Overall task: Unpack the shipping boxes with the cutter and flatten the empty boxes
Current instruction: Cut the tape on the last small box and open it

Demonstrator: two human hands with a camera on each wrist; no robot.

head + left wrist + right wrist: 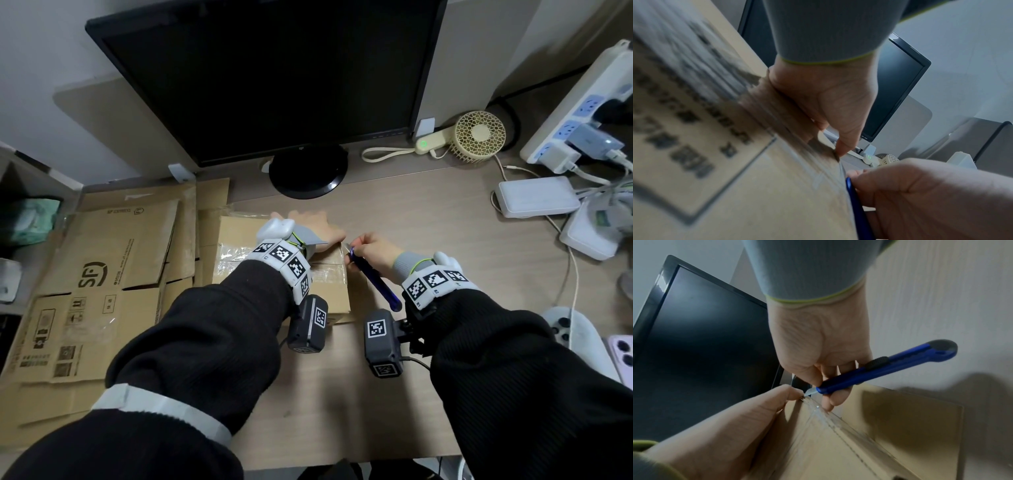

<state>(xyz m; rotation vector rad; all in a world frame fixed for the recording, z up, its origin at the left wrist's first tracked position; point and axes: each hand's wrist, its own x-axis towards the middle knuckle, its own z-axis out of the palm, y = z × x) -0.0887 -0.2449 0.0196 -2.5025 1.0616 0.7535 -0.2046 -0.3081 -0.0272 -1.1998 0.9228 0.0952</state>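
A taped brown shipping box (239,260) stands on the desk in front of me. My left hand (315,228) lies on its top near the right edge and presses it down, the thumb (842,147) at the box corner. My right hand (371,248) grips a blue cutter (375,282) like a pen. The short blade (808,392) is out and touches the clear tape at the top right edge of the box (859,443), just beside the left hand (725,434). In the left wrist view the cutter (857,209) runs along the side of the box (756,194).
Flattened cardboard boxes (102,274) are stacked at the left of the desk. A dark monitor (274,85) on a round stand (308,174) is behind the box. At the right are a small fan (476,137), a power strip (582,113), a white power bank (537,195), cables and a game controller (575,335).
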